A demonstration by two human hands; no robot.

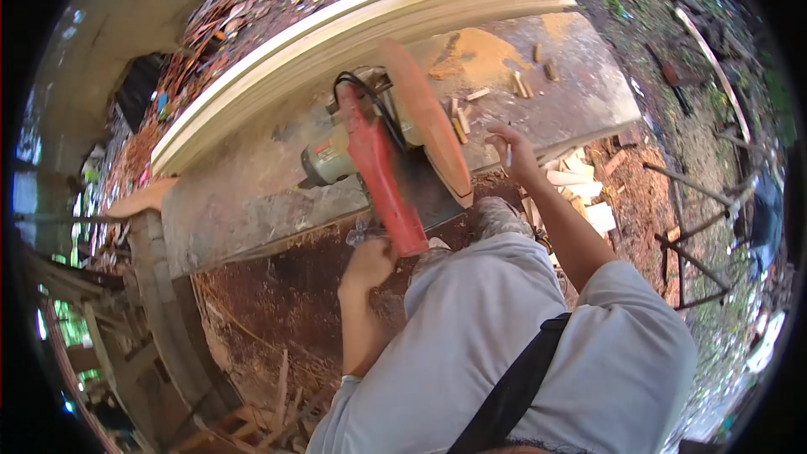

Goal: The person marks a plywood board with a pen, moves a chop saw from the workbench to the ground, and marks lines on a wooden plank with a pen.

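A machine with a grey-green motor (330,158) and a long red guard (378,164) sits on the wooden bench. Just right of it, a curved orange-brown wooden piece (427,122) lies at a slant. At the guard's lower end is my left hand (370,264), its fingers curled and partly hidden; what they grip is unclear. My right hand (514,154) is raised by the bench's front edge, right of the wooden piece, with bent fingers around a small thin white stick (508,156). It does not touch the wooden piece.
Long pale boards (361,29) lie along the bench's (580,76) far edge. Sawdust (475,55) and small wood offcuts (523,84) are on its right part. Wood scraps (588,189) lie on the ground below. A metal frame (693,261) stands at right.
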